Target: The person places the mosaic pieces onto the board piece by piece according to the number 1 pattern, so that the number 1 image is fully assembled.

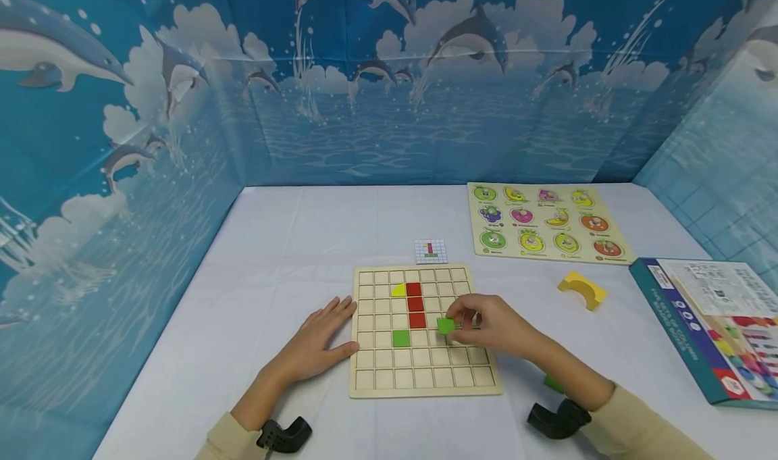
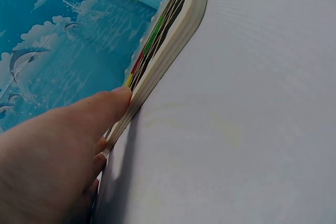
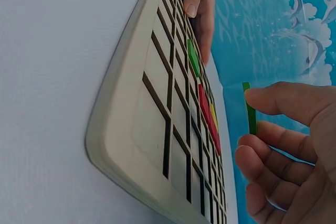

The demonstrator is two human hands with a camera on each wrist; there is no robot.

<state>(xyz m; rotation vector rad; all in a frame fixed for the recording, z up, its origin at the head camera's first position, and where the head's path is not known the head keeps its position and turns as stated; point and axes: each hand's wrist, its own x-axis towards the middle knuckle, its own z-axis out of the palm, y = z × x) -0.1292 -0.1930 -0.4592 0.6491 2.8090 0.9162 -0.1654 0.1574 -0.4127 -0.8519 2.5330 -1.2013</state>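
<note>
A wooden grid board [image 1: 422,379] lies on the white table. Set in its cells are a column of three red square tiles [image 1: 416,304], a yellow piece [image 1: 398,290] with a slanted side at the column's upper left, and a green square tile [image 1: 401,338] lower left. My left hand [image 1: 313,342] rests at the board's left edge, fingers extended, thumb [image 2: 118,100] touching the rim. Between thumb and fingers, my right hand [image 1: 495,321] pinches another green square tile [image 3: 250,109], held above the right part of the board; its other fingers curl loosely below.
Behind the board lies a small pattern card [image 1: 439,250]. A fruit-picture board [image 1: 547,223] is at the back right, with a yellow arch block [image 1: 583,288] in front of it. A box [image 1: 668,331] stands far right. Under my right forearm, a green piece [image 1: 554,383] shows partly.
</note>
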